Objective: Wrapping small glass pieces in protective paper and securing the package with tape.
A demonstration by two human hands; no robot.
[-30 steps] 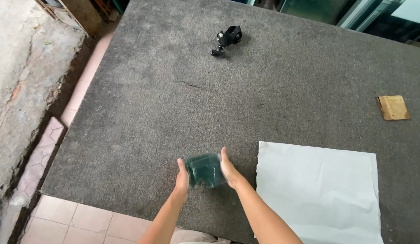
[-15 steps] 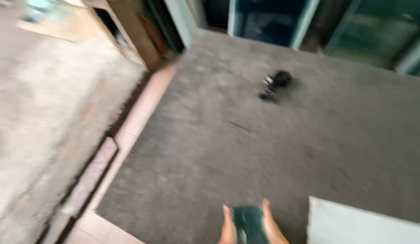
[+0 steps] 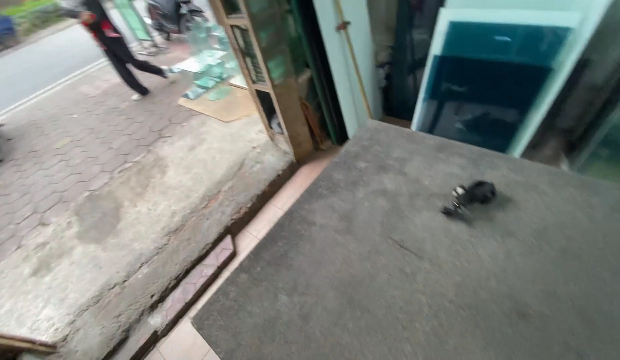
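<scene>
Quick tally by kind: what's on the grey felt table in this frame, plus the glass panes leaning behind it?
Small black tool on the grey felt table: 1
Tinted glass panes leaning behind the table: about 2, stacked, exact count unclear
Hands in view: 0
Total: about 3

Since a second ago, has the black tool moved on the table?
No. The black tool sits in the same spot near the grey table's far edge; only the camera turned.
</scene>
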